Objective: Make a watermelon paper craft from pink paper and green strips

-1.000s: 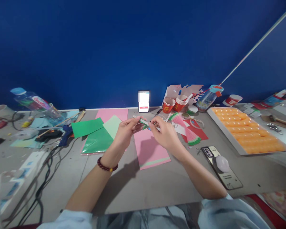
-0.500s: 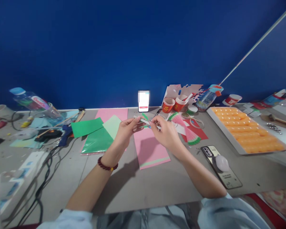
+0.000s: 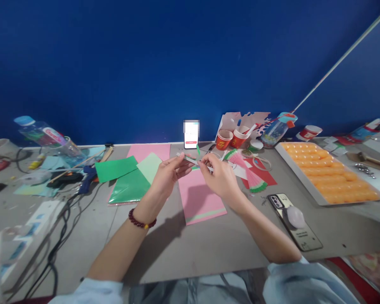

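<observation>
Both hands meet above a pink sheet (image 3: 200, 200) on the grey table (image 3: 209, 249). My left hand (image 3: 168, 174), with a dark bead bracelet on its wrist, pinches one end of a thin folded paper strip (image 3: 190, 159), white with a bit of green. My right hand (image 3: 218, 175) pinches the strip's other end, fingers curled. A small green end of the strip sticks up near a lit phone (image 3: 191, 134) that stands propped against the blue wall.
Green sheets (image 3: 126, 179) lie to the left, with a glue gun (image 3: 87, 177), cables and a power strip (image 3: 34, 223). Right: a pleated pink fan (image 3: 248, 173), red paper cups (image 3: 231, 138), a phone (image 3: 294, 221) lying flat, a tray of orange balls (image 3: 329, 173).
The strip has been drawn out longer between the two hands, and its green end has flipped upward. The hands have barely shifted.
</observation>
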{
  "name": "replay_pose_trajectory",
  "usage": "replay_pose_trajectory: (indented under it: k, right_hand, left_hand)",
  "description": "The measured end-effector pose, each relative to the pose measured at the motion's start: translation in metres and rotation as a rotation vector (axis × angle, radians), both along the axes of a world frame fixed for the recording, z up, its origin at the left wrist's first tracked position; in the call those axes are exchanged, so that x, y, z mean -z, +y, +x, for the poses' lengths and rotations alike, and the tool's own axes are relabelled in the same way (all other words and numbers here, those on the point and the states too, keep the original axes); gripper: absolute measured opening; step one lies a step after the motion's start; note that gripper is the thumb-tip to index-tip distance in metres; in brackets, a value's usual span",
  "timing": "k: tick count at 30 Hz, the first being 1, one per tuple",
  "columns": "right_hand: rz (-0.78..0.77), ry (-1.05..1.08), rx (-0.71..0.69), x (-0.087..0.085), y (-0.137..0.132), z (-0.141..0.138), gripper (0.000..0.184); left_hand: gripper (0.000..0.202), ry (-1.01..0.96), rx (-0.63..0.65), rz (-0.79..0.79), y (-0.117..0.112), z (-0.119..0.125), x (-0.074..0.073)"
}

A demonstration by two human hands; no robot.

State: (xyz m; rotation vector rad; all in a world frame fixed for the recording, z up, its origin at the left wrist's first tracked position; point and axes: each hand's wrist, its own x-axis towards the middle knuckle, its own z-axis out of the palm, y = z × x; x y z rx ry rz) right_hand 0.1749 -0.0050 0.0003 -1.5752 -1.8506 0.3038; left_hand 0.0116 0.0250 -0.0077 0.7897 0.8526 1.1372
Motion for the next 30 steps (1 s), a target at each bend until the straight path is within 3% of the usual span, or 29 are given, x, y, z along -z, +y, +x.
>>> replay_pose_trajectory:
  k: [30]
  right_hand:
    - [0.02,-0.059,0.058,0.0001,-0.0016,-0.0022,0.015]
  left_hand:
    - [0.026,-0.034,0.037,-0.024,-0.0025,0.0016,-0.0043]
